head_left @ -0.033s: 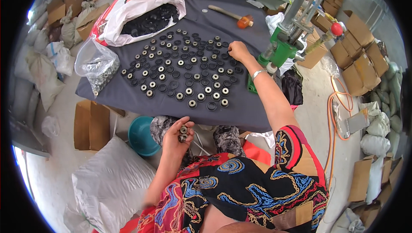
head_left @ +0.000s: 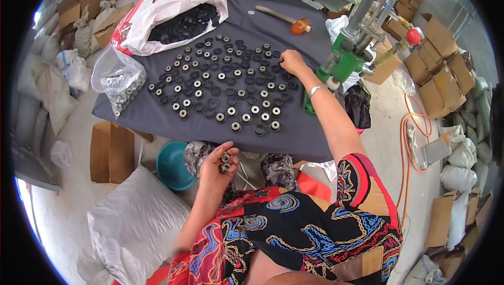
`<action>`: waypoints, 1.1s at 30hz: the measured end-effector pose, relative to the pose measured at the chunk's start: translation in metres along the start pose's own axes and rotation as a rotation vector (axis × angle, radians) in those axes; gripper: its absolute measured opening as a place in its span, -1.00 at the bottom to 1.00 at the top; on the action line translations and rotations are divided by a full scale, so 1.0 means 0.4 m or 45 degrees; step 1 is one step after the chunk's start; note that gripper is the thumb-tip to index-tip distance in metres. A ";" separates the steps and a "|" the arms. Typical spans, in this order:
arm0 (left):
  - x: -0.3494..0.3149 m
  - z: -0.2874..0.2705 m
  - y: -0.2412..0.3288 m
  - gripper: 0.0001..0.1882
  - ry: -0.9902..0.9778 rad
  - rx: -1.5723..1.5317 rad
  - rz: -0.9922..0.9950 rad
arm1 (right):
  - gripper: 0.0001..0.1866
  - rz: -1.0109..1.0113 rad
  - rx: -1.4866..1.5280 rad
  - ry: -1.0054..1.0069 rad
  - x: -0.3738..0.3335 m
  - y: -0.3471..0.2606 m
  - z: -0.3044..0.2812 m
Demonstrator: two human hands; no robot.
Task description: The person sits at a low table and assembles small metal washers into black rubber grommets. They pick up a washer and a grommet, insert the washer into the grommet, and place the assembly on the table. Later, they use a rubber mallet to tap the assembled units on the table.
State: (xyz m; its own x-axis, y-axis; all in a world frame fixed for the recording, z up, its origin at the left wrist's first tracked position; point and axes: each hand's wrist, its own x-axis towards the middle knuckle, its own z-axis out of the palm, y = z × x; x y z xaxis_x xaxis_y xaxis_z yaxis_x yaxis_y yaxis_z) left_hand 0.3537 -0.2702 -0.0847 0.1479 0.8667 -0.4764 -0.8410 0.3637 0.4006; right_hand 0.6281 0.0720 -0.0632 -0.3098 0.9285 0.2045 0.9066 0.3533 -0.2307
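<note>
My left grip [head_left: 216, 167], off the counter's [head_left: 302, 137] near edge: grasping metal bearings [head_left: 226, 158]. My right grip [head_left: 292, 63], far right: fingers curled, contents hidden, cannot tell. Between: black rings [head_left: 209, 112], flat; bearings, bores upward. Beside my right forearm: green press [head_left: 346, 65]. Far: mallet [head_left: 293, 22], handle pointing far left.

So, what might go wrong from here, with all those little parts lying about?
A few things, perhaps. The left hand holds small metal pieces off the table, above the person's lap, so one could slip and drop. The clear bag of parts sits at the table's left edge and might spill over it. And the right hand is among closely spread black rings, so a sleeve or wrist could perhaps nudge some.
</note>
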 end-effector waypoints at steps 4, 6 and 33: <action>0.011 0.033 0.006 -0.64 -0.075 0.063 0.014 | -0.84 -0.051 -0.159 -0.089 0.007 -0.004 -0.026; 0.012 0.042 0.008 -0.63 -0.044 0.043 0.010 | -0.84 -0.080 -0.254 0.114 -0.031 -0.047 -0.036; 0.003 0.040 -0.011 -0.69 -0.107 0.383 0.202 | -0.81 -0.577 0.853 -0.577 -0.472 -0.518 -0.092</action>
State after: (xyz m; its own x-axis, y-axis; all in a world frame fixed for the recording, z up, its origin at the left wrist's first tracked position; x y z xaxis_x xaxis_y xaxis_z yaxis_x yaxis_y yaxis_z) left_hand 0.3659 -0.2653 -0.0743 0.0806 0.9412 -0.3282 -0.6676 0.2955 0.6834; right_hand 0.5092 -0.1807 -0.0192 -0.8045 0.5918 0.0507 0.3603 0.5542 -0.7504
